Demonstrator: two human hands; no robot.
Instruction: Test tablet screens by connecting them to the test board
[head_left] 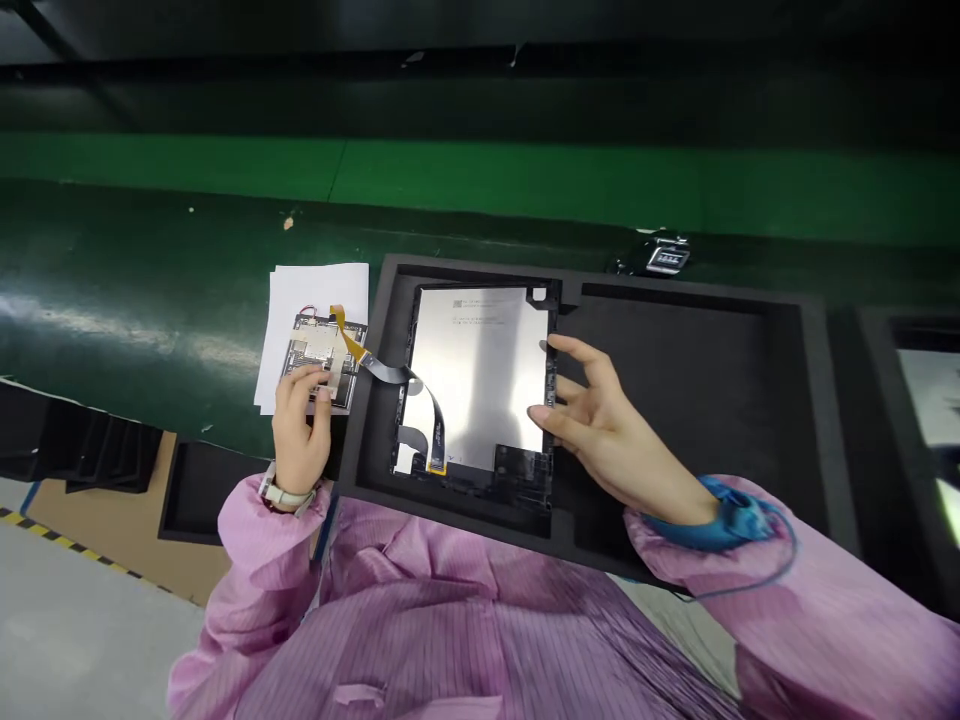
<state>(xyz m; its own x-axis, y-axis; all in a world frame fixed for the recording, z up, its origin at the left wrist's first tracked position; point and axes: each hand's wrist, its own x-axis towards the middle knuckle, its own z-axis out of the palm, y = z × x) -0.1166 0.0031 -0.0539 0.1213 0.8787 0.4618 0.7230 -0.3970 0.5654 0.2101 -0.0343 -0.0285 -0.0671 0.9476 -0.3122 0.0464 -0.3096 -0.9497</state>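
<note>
I see my left hand [300,420] down on the small circuit board [324,357], fingers curled and pressing its near edge, thumb on top. The board lies on white paper sheets [315,290] on the green surface [150,280], just left of the black foam tray [675,400]. An orange and grey flex cable [379,365] runs from the board over the tray's left wall to the silver panel [480,370], which sits flat in the tray's left compartment. My right hand [600,420] is spread, holding nothing, fingertips [541,412] touching the panel's right edge. The right compartment of the tray is next to that hand. I'm wearing pink sleeves, a watch [283,493] on the left wrist and a blue wrist strap [720,515] with its cord on the right. A 2nd tray [892,400] with another panel sits at the far right. A small dark device [664,255] rests on the surface beyond the tray.
</note>
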